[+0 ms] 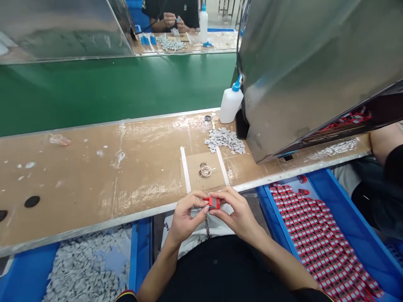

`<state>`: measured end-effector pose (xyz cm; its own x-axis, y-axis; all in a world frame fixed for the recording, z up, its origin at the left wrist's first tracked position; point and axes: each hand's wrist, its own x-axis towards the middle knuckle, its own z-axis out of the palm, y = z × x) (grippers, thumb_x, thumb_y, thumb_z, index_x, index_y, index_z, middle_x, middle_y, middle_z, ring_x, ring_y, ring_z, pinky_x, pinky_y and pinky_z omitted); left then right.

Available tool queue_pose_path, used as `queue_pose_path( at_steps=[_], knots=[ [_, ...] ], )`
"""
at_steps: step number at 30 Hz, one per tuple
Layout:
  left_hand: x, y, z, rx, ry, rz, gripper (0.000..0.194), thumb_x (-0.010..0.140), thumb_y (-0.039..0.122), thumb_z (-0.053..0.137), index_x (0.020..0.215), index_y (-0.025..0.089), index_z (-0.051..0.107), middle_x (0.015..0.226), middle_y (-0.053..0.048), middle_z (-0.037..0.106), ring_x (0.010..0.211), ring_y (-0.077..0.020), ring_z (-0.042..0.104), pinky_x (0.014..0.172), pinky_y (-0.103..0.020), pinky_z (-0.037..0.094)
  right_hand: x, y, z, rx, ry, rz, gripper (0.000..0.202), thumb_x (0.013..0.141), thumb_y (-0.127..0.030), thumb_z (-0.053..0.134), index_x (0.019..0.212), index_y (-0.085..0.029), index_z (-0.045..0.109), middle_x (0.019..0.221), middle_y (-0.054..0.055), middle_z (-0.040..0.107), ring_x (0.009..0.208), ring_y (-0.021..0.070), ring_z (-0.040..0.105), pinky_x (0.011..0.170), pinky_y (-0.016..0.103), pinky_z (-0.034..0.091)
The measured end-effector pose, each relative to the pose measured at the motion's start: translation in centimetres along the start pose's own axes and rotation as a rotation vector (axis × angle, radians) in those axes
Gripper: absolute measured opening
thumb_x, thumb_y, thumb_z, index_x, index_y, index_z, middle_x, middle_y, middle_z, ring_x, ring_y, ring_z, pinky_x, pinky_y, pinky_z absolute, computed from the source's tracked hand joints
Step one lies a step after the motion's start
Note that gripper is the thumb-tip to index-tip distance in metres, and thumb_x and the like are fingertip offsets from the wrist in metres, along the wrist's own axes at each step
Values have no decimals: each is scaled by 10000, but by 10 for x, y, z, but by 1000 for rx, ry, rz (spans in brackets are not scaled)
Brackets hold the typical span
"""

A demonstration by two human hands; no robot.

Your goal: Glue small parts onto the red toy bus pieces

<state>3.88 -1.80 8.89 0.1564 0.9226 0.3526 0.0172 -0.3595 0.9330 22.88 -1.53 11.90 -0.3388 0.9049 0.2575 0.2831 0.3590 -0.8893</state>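
A small red part with a grey face is held up in front of my body, just off the table's front edge. Fingers and thumb of my left hand pinch its left end. My right hand grips its right side the same way. Beyond the hands, a small clear cup sits on a cardboard piece between two white strips. Small grey pieces lie in a pile behind it, beside a white bottle with a blue tip.
A blue bin of grey pieces stands at lower left. Another blue bin at right holds rows of red parts. A large metal housing rises at right. A person's hands work across the green belt.
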Motion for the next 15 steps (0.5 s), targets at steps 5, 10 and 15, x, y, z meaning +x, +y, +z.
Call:
queue_pose_path(
  at_steps=[5, 10, 15],
  knots=[
    [6, 11, 9, 1, 15, -60, 183, 935, 258, 691, 772, 188, 646, 909, -73, 710, 870, -194, 712, 786, -323, 587, 3, -6, -13, -48, -51, -45, 201, 993, -271, 626, 1188, -239, 661, 933, 53, 615, 838, 197, 634, 743, 308, 554],
    [11, 11, 15, -88, -54, -77, 113, 943, 311, 698, 986, 210, 673, 989, -81, 710, 947, -201, 715, 818, -321, 610, -6, 6, -5, 202, 97, 46, 229, 934, -331, 716, 1144, -257, 664, 928, 41, 609, 829, 194, 642, 740, 321, 567],
    [24, 5, 24, -11, -123, -115, 286, 971, 296, 669, 1244, 215, 642, 1130, -123, 721, 1044, -222, 732, 863, -321, 621, -14, 21, 0, 532, 249, 243, 351, 923, -447, 718, 1193, -278, 571, 1059, 54, 626, 938, 188, 702, 841, 326, 598]
  ],
)
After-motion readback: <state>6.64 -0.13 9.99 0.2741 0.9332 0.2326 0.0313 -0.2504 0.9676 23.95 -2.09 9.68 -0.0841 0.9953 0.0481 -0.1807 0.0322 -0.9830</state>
